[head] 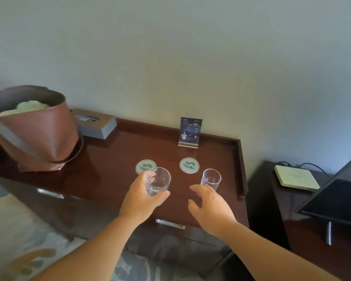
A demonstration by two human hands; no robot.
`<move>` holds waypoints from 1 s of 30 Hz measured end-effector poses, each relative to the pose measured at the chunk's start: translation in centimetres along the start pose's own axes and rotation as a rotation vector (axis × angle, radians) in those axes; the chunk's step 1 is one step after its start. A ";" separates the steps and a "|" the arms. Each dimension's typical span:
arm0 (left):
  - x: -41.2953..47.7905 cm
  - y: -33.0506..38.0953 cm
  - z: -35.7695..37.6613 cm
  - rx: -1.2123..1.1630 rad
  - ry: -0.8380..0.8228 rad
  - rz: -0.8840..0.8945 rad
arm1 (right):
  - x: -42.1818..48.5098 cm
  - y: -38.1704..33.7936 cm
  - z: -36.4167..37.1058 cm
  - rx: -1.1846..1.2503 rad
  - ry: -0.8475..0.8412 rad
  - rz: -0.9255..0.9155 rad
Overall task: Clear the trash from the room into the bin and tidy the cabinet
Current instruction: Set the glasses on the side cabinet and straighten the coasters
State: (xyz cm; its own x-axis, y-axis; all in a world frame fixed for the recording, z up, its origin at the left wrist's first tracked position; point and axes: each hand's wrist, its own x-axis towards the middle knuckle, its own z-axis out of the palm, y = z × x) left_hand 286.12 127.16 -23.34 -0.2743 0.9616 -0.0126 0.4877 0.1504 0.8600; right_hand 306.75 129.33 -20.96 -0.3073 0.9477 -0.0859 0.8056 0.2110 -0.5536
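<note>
Gripping a clear glass tumbler [158, 182], the left hand [139, 201] needed to centre it on the round white coaster [146, 166]; the right hand [208, 207], fingers spread, hovered beside the second tumbler [210, 179].

Cabinet top [114, 159]: centre-left bare, passable | Left: bin [34, 134], tissue box [97, 126] block | Rear: card stand [189, 131] at wall | Centre: coasters [189, 165] lie flat | Right: standing glass [210, 179], raised rim [240, 169]

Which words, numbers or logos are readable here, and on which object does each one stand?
"99": on the blue display card, upper right.
Other print on that card: too small to read.
Left coaster and right coaster: a wavy logo; lettering too blurred.
White box: faint mark, unreadable.
</note>
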 end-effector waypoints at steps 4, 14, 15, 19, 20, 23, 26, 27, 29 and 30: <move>5.1 -2.7 -0.4 0.004 -0.155 0.043 | 1.7 -0.9 2.6 -0.003 0.009 0.113; 9.2 -7.1 2.7 -0.044 -0.358 0.022 | 4.0 -1.5 5.8 0.036 0.058 0.260; 9.4 -7.3 3.1 -0.058 -0.361 0.016 | 4.2 -1.5 5.9 0.036 0.058 0.262; 9.5 -8.2 3.4 -0.072 -0.357 -0.005 | 5.2 -1.1 6.0 0.035 0.054 0.265; 9.5 -8.4 3.4 -0.074 -0.358 -0.007 | 5.4 -1.1 6.1 0.033 0.051 0.264; 9.6 -8.7 3.5 -0.082 -0.346 -0.010 | 6.1 -0.8 6.2 0.031 0.036 0.261; 9.7 -8.8 3.7 -0.077 -0.339 0.001 | 6.7 -0.6 6.5 0.040 0.023 0.265; 9.7 -8.8 3.8 -0.076 -0.345 0.002 | 6.9 -0.5 6.6 0.042 0.018 0.267; 9.8 -8.6 4.0 -0.071 -0.358 0.007 | 7.4 -0.3 6.6 0.043 0.012 0.263; 9.8 -8.4 4.0 -0.067 -0.365 0.011 | 7.7 -0.2 6.6 0.044 0.008 0.258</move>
State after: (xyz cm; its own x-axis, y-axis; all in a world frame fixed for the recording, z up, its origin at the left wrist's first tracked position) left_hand 282.66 136.23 -32.75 0.0497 0.9835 -0.1740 0.4302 0.1361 0.8924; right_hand 300.88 134.99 -26.95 -0.0903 0.9707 -0.2226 0.8341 -0.0484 -0.5495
